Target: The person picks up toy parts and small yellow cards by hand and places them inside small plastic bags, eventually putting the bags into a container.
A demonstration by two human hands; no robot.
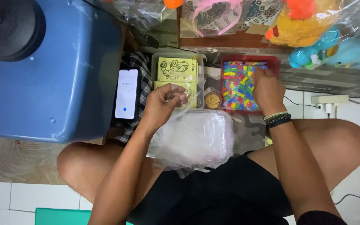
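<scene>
Clearly your left hand (166,101) pinches a thin clear plastic bag (183,109) over the tub's near edge: limp, slippery, so grip its mouth. Your right hand (266,89) is closed down among small light coloured plastic pieces (237,89) in the red tray (273,61); its grasp is hidden.

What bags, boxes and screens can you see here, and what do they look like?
Phone: left of the left hand, a lit white screen in a black rim.
Clear tub: ahead of that hand, holding yellow picture cards.
Red tray: under the right hand, full of small colourful pieces.
Stack of clear plastic bags: on the lap.
</scene>
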